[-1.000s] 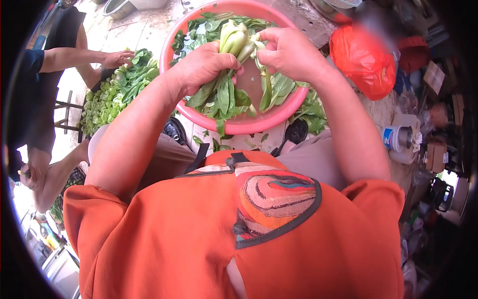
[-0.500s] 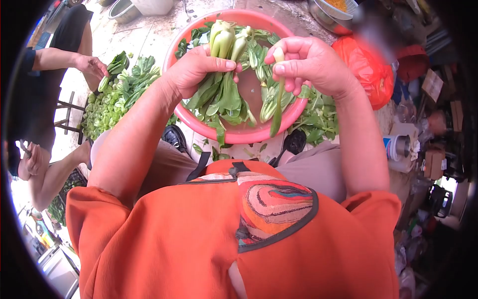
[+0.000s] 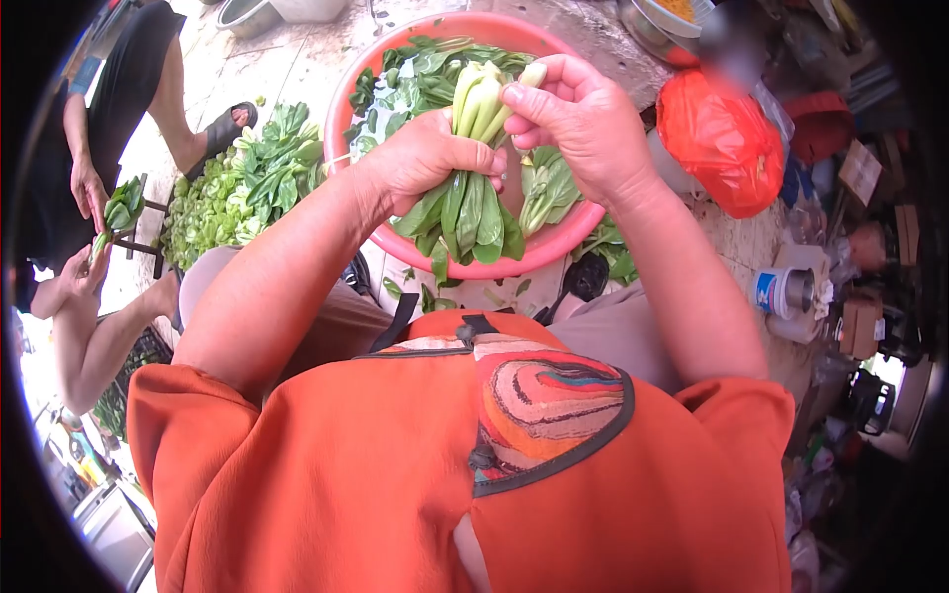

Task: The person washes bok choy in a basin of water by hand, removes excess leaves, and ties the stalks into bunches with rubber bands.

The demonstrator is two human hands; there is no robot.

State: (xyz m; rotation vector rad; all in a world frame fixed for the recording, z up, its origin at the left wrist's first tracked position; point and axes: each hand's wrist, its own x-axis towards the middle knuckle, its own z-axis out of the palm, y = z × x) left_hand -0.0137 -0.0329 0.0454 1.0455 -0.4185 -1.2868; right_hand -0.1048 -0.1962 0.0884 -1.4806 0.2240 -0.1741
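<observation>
A bunch of bok choy (image 3: 475,212) is gripped in my left hand (image 3: 425,163), with its pale stem ends up and its green leaves hanging down. My right hand (image 3: 573,119) pinches a single bok choy stalk (image 3: 533,75) by its pale end, close against the right side of the bunch. The stalk's lower part merges with the bunch, so I cannot tell where it ends. Both hands are over a pink basin (image 3: 341,124), where more bok choy (image 3: 550,188) and loose leaves lie in water.
Left of the basin, a heap of greens (image 3: 213,203) lies on the floor. A co-worker's hands (image 3: 89,198) hold a leafy stalk at far left. A red plastic bag (image 3: 719,143) sits at right, near a white bucket (image 3: 786,292). My shoes are by the basin's near edge.
My right hand has brought its stalk left against the bunch. My left hand has moved right and slightly down with the bunch. The co-worker's hands came together, away from the heap.
</observation>
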